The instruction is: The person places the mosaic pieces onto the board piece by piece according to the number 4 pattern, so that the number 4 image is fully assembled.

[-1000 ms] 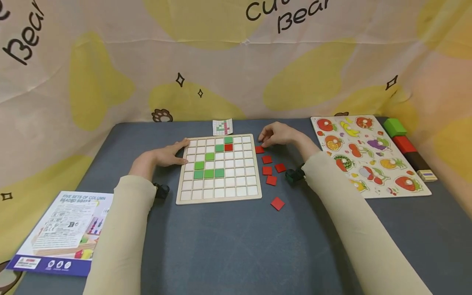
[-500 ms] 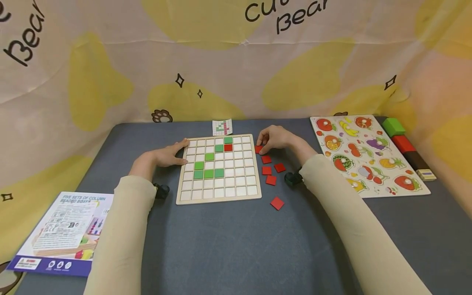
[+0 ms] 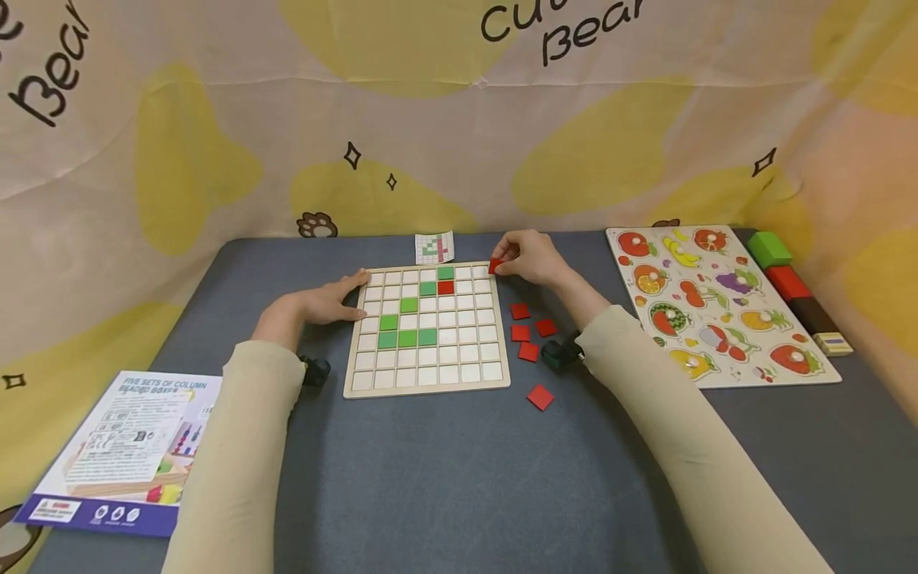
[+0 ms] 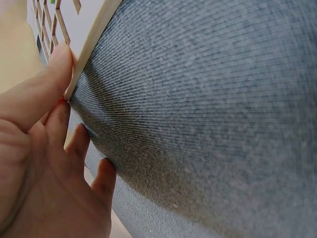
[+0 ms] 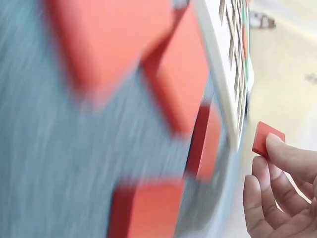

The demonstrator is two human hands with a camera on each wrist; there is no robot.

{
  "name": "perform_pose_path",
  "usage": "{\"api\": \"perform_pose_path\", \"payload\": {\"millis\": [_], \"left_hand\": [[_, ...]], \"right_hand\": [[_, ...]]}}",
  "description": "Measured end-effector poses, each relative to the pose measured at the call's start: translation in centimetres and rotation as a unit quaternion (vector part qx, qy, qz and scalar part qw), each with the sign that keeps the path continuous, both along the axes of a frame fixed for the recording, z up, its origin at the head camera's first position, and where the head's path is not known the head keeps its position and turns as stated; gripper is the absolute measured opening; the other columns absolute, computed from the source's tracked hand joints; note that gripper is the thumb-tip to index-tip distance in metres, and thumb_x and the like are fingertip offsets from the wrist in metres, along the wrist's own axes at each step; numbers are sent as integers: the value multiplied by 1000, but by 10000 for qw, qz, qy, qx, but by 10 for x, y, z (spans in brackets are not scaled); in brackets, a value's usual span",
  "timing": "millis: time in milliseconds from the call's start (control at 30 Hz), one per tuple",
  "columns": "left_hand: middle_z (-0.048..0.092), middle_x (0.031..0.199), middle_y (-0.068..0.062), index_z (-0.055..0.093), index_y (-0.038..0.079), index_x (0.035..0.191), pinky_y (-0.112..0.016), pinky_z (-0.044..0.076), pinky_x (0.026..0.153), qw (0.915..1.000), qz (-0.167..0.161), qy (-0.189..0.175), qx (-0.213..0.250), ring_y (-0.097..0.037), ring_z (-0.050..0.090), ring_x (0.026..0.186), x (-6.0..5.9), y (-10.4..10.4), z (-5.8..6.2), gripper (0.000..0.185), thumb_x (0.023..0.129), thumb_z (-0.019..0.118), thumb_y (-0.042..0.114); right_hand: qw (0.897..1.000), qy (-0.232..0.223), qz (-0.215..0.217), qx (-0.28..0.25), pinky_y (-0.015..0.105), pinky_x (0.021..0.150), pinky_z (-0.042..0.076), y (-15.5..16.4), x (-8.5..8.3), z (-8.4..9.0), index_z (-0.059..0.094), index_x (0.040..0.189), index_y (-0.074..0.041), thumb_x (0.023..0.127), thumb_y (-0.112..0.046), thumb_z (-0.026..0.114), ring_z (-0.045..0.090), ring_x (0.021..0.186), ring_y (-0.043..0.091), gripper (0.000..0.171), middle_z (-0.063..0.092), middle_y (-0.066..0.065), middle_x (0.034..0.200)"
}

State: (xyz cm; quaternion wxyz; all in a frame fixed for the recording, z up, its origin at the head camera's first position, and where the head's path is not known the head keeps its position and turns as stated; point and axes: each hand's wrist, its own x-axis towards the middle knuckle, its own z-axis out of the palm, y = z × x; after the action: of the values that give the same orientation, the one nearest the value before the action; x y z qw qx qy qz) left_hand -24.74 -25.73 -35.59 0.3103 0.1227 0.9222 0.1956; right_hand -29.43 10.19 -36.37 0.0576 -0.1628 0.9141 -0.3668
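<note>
A wooden grid board (image 3: 430,392) with white squares lies on the table, several green tiles (image 3: 407,338) and one red tile in its cells. My left hand (image 3: 319,305) rests at its left side, fingers extended; in the left wrist view the thumb (image 4: 54,74) lies on the board's rim. My right hand (image 3: 532,257) pinches a red square tile (image 3: 495,265) between thumb and fingers, above the board's upper right corner. In the right wrist view, that tile (image 5: 267,139) is held up off the table. Several loose red tiles (image 3: 520,333) lie right of the board.
A small pattern card (image 3: 434,248) lies behind the board. At right are a fruit puzzle board (image 3: 724,311) and a row of blocks with a green block (image 3: 770,249) at its far end. A printed box (image 3: 122,454) sits front left. A patterned cloth rises behind.
My right hand has taken the farthest red tile off the table and moved it up and left to the board's corner. My left hand stays in place.
</note>
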Motion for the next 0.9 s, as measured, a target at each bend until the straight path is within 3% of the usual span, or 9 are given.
{"api": "perform_pose_path", "payload": {"millis": [200,467,900], "left_hand": [[-13,166,-20,-3,12,161,-71,-1,119,10000,-29,37,12,-47,-11,152,2,2,2,84,102,53,33],[-12,167,-19,-2,11,161,-70,-1,119,10000,-53,67,1,-47,-10,153,1,3,0,83,102,53,31],[-12,167,-19,-3,12,161,-70,0,119,10000,-8,15,3,-47,-10,153,0,3,0,84,102,54,33]], "right_hand": [[9991,-132,389,89,35,84,50,-33,9,3,74,99,-9,88,-13,73,62,90,23,11,71,8,93],[9971,-300,673,214,30,78,50,-63,19,2,75,94,-9,85,-10,75,63,85,21,9,74,7,89],[9926,-212,1054,562,32,79,52,-70,24,-1,72,86,-11,84,-7,76,66,81,22,6,75,7,86]]}}
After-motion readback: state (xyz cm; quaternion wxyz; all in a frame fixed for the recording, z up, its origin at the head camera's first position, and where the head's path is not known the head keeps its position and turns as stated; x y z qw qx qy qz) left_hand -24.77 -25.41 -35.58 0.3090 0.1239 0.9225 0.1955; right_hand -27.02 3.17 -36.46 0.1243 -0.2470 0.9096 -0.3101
